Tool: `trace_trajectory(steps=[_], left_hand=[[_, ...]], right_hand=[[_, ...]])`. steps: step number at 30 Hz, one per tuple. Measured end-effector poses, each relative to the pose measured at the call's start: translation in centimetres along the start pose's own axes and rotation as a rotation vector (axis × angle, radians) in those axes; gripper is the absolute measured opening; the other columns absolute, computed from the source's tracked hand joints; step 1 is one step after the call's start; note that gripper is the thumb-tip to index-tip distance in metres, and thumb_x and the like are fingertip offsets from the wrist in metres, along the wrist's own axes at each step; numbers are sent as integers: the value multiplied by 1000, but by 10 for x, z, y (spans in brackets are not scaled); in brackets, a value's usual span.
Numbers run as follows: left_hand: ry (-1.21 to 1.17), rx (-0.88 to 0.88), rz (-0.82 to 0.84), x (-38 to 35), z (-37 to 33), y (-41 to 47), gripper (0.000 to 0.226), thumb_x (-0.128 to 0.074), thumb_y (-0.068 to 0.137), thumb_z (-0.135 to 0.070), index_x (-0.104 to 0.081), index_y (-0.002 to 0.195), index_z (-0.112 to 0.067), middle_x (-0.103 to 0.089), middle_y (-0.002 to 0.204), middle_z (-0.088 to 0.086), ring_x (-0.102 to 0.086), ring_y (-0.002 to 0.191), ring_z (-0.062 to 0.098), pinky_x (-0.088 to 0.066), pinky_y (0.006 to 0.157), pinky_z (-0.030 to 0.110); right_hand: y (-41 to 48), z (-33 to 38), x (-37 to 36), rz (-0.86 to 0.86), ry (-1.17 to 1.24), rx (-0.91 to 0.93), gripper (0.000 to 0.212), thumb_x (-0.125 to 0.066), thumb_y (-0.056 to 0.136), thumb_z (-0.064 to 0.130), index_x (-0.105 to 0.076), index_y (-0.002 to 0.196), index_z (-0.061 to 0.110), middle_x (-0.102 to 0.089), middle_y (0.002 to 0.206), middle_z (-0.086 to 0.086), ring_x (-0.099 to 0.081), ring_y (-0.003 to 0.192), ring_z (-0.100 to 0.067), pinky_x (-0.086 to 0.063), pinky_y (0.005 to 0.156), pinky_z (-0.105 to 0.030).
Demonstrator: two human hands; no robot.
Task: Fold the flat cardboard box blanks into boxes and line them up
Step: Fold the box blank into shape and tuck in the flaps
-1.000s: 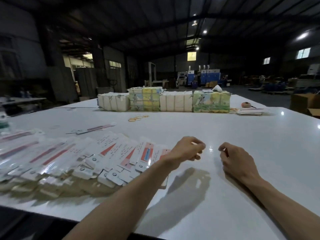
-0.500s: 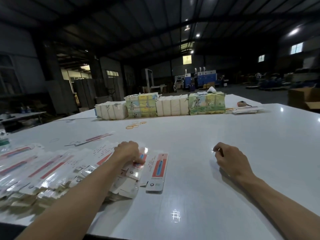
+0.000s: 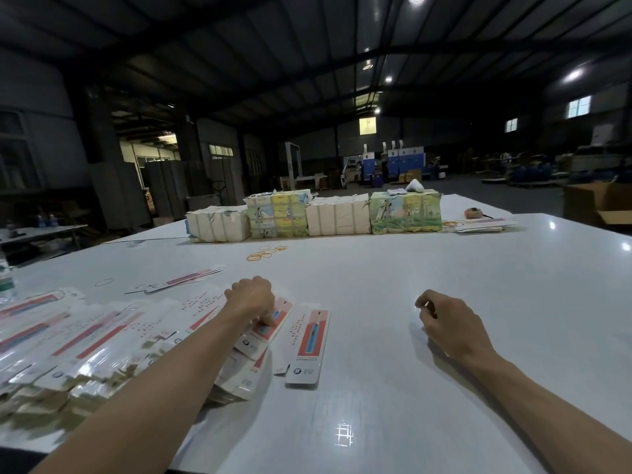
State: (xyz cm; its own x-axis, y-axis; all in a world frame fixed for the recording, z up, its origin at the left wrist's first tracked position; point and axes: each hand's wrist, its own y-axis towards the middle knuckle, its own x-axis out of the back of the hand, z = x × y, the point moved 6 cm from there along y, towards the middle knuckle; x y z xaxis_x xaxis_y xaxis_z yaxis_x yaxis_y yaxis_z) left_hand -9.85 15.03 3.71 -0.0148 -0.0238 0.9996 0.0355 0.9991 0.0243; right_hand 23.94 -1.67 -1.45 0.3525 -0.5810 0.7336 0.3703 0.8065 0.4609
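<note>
Hands at the supply step of a fold cycle, head view. My left hand (image 3: 254, 301) has travelled from the middle of the table (image 3: 444, 268), where a second ago it lay close to the right hand, across to the near end of the fanned pile of blanks (image 3: 113, 330). Its fingers (image 3: 268, 318) are bent downward with the tips on the top blank (image 3: 260, 336); I cannot tell whether they pinch its edge or merely press on its printed face. One loose blank (image 3: 309, 340) now lies flat on the bare table just beside the pile's right end and apart from it. A second ago it was still part of the fan, and it has kept its present position over the last half second. My right hand (image 3: 448, 323) has scarcely moved: it rests on the table well to the right of the loose blank, fingers loosely curled with the thumb near the forefinger, and nothing visible in its hold. I read the change as one blank drawn clear and a second being taken or steadied, with no crease yet made in either. No folded box shows anywhere in view, so I judge that the line-up has not begun and the task stands near its beginning. Background: rubber bands (image 3: 266, 253) scattered mid-table and wrapped bundles (image 3: 278, 213) ranged along the far edge, all well apart from both hands.
</note>
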Motion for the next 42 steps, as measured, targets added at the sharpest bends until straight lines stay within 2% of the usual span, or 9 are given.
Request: trace_trajectory(steps=[7, 11, 14, 20, 23, 30, 33, 37, 42], left_hand=[[-120, 5, -1, 10, 26, 12, 54, -86, 82, -50, -52, 108, -17, -60, 91, -1, -59, 81, 13, -45, 61, 29], [-287, 44, 71, 13, 34, 21, 50, -87, 84, -41, -55, 107, -10, -66, 100, 7, -65, 92, 21, -53, 70, 33], [-441, 51, 9, 23, 37, 25, 43, -69, 96, -26, -57, 129, -2, -60, 132, 19, -60, 118, 34, -55, 97, 44], [-728, -127, 18, 47, -5, 1, 41, -42, 107, -23, -48, 139, 2, -64, 119, 18, -65, 98, 30, -51, 71, 36], [-1161, -291, 202, 48, -45, -33, 38, -44, 109, -24, -51, 135, 3, -71, 111, 23, -76, 90, 35, -65, 66, 44], [-1602, -587, 738, -4, -147, -97, 48, -55, 100, -14, -46, 145, -1, -70, 131, 21, -70, 120, 36, -54, 106, 49], [-1732, -471, 766, -30, -163, -105, 53, -47, 107, -47, -63, 137, -8, -72, 129, 18, -72, 109, 29, -58, 99, 42], [-1797, -336, 804, -55, -164, -110, 78, -25, 106, -69, -84, 103, -19, -81, 101, 10, -80, 82, 25, -63, 64, 32], [-1684, -361, 728, -68, -169, -112, 59, -37, 106, -64, -75, 104, -19, -80, 91, 5, -78, 72, 21, -62, 62, 31]], right_hand=[[0, 2, 0, -1, 10, 4, 21, -49, 102, 16, -66, 111, 24, -66, 81, 8, -64, 72, -11, -43, 63, -31], [0, 3, -1, 8, 17, 13, 21, -49, 102, 16, -66, 111, 23, -64, 77, 13, -59, 69, -5, -43, 64, -31], [0, 4, -2, 27, 19, 20, 21, -49, 102, 16, -67, 110, 24, -65, 77, 14, -60, 74, -7, -46, 66, -33], [-1, 7, 3, -41, 65, 51, 19, -55, 101, 14, -70, 103, 25, -67, 77, 15, -62, 67, -3, -42, 59, -25], [0, 9, 3, -60, 92, 69, 19, -57, 101, 14, -70, 100, 27, -67, 77, 14, -62, 69, -3, -41, 60, -24], [1, 12, 14, -155, 274, 92, 19, -59, 100, 4, -75, 102, 15, -68, 79, 7, -66, 75, -18, -56, 73, -42], [0, 14, 23, -226, 340, 83, 19, -59, 100, 0, -72, 104, 12, -69, 83, 3, -67, 76, -19, -51, 68, -30], [0, 26, 32, -297, 367, 123, 21, -58, 103, 5, -65, 122, 11, -68, 96, -2, -65, 83, -11, -51, 74, -16], [-1, 47, 27, -158, 242, 274, 34, -59, 105, 20, -62, 138, 16, -54, 130, 0, -56, 120, -18, -63, 87, -41]])
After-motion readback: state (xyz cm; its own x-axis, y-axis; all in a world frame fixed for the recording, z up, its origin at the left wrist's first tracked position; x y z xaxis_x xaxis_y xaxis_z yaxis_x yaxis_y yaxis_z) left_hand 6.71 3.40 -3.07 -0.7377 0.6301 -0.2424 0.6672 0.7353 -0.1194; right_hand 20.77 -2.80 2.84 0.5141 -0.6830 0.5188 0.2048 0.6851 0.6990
